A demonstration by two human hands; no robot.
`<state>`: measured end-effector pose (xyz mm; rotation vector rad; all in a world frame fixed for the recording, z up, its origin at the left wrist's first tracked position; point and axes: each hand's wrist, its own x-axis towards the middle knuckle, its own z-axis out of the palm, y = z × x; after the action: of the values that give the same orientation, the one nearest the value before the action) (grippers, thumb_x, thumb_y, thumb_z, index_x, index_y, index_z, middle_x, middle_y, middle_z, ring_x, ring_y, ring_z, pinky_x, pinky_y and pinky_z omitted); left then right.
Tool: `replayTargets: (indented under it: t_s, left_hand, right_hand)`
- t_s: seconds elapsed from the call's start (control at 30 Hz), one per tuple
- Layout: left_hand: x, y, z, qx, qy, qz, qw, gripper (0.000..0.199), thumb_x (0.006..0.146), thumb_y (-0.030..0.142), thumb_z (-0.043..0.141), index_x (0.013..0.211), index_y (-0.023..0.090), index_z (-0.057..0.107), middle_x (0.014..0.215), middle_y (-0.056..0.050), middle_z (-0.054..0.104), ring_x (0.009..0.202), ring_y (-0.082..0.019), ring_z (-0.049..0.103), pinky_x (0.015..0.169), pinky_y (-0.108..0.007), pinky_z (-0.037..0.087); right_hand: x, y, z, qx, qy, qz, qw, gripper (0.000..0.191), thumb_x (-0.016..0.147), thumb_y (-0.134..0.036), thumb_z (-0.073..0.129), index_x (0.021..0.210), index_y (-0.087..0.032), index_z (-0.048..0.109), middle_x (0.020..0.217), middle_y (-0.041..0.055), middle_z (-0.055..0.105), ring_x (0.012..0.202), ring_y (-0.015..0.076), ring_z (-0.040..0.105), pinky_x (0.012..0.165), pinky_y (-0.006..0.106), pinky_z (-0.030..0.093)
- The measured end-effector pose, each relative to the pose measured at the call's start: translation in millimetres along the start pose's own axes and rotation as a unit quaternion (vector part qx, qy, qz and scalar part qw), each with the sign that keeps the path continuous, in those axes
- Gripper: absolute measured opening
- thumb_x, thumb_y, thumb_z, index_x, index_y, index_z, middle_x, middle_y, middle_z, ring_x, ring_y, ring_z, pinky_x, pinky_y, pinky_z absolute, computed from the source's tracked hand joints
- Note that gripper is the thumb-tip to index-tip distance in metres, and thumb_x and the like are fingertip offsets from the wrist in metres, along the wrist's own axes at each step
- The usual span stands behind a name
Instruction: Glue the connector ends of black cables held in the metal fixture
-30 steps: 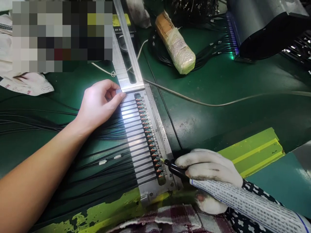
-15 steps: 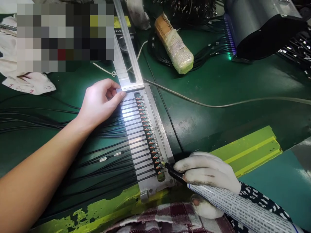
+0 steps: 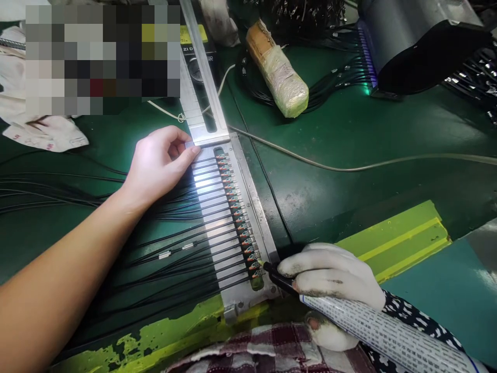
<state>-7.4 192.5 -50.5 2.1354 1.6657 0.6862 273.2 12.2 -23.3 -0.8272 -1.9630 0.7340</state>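
Observation:
My bare left hand (image 3: 161, 163) pinches the upper left edge of a long metal fixture (image 3: 217, 228), thumb on top and fingers curled. Thin black cables (image 3: 221, 252) lie side by side across the fixture. Their ends, small connectors with orange and green parts (image 3: 241, 227), line up over a dark slot. In a stained white glove, my right hand (image 3: 334, 277) is closed around a white printed tube (image 3: 373, 326) with a black nozzle. The yellowish nozzle tip is at the connectors near the slot's lower end; whether it touches them is unclear.
A hinged metal frame (image 3: 212, 103) extends from the fixture's top. Behind are a plastic-wrapped block (image 3: 285, 85) and a grey machine (image 3: 419, 46) with violet light over cables. A pale cord (image 3: 334, 169) crosses the green table. White cloth (image 3: 46, 132) lies left; part of the view is pixelated.

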Motion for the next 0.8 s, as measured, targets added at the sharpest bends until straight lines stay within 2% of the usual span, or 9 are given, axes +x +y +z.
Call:
replayTargets:
  t_s: [0.2, 0.8]
  left_hand:
    - [0.6, -0.1, 0.5, 0.000, 0.003, 0.000, 1.000, 0.022, 0.081, 0.040, 0.059, 0.088, 0.018, 0.062, 0.071, 0.003, 0.055, 0.062, -0.012, 0.048, 0.061, -0.024, 0.037]
    - [0.5, 2.0, 0.3, -0.004, -0.001, -0.005, 1.000, 0.024, 0.081, 0.040, 0.059, 0.087, 0.017, 0.062, 0.071, 0.002, 0.055, 0.061, -0.011, 0.047, 0.060, -0.024, 0.036]
  right_hand:
    - [-1.1, 0.3, 0.1, 0.009, 0.008, -0.003, 1.000, 0.025, 0.094, -0.032, 0.048, 0.093, -0.014, 0.064, 0.092, 0.0088, 0.073, 0.080, 0.0160, 0.072, 0.070, 0.028, 0.057]
    - [-0.4, -0.2, -1.6, -0.006, -0.001, 0.000, 1.000, 0.024, 0.095, -0.033, 0.046, 0.094, -0.015, 0.063, 0.091, 0.0072, 0.074, 0.082, 0.0165, 0.073, 0.074, 0.028, 0.058]
